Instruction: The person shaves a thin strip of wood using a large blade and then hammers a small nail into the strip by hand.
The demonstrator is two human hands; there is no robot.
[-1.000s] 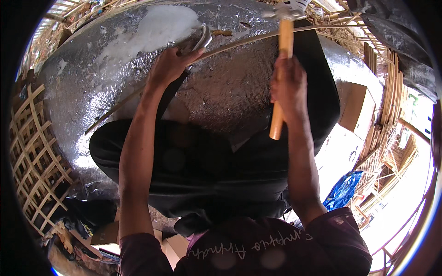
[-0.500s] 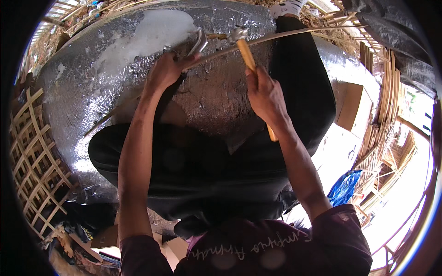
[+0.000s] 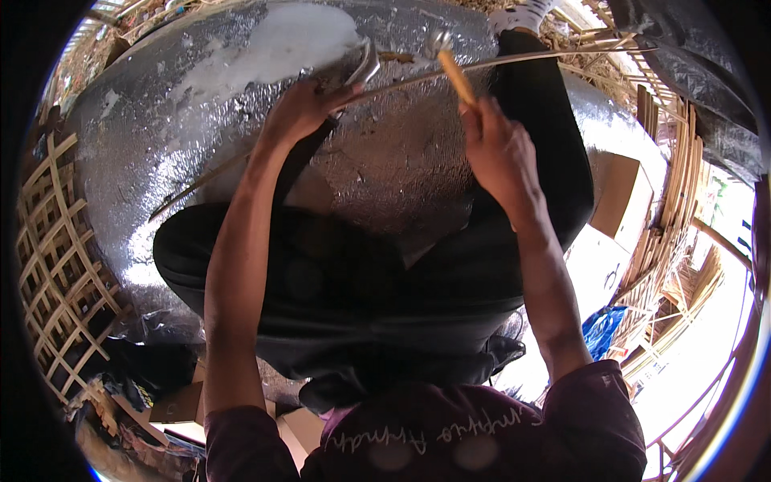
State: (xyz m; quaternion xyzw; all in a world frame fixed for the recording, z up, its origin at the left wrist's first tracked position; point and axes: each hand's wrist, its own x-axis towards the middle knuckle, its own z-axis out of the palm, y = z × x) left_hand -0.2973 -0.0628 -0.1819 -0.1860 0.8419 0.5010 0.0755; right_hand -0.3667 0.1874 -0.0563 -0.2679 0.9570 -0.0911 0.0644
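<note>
My right hand (image 3: 499,153) is wrapped tight around the wooden handle of a hammer (image 3: 450,64), fingers curled shut on the shaft, the metal head up at the far end and sitting just above a long thin bamboo strip (image 3: 482,68). My left hand (image 3: 301,108) is closed on a curved metal blade (image 3: 365,64), thumb and fingers pinching it where it meets the strip; I cannot tell whether the blade's edge is in the bamboo or only against it. The hammer head and the blade are near each other, a short gap between them.

The strip runs in a long bowed line from the lower left, under my left hand, past the hammer and out to the upper right edge. It lies across a crinkled silver foil sheet (image 3: 201,128) that covers the ground in front of me, with a pale, whitish patch (image 3: 281,40) at its far side. My legs in black trousers (image 3: 361,305) are spread on the foil, one running out toward a white shoe (image 3: 518,16) at the top of the view.

A woven bamboo lattice (image 3: 60,249) stands at the left. Cardboard boxes (image 3: 618,193) and bundled bamboo slats (image 3: 683,185) sit at the right, with a blue plastic bag (image 3: 606,329) below them.
</note>
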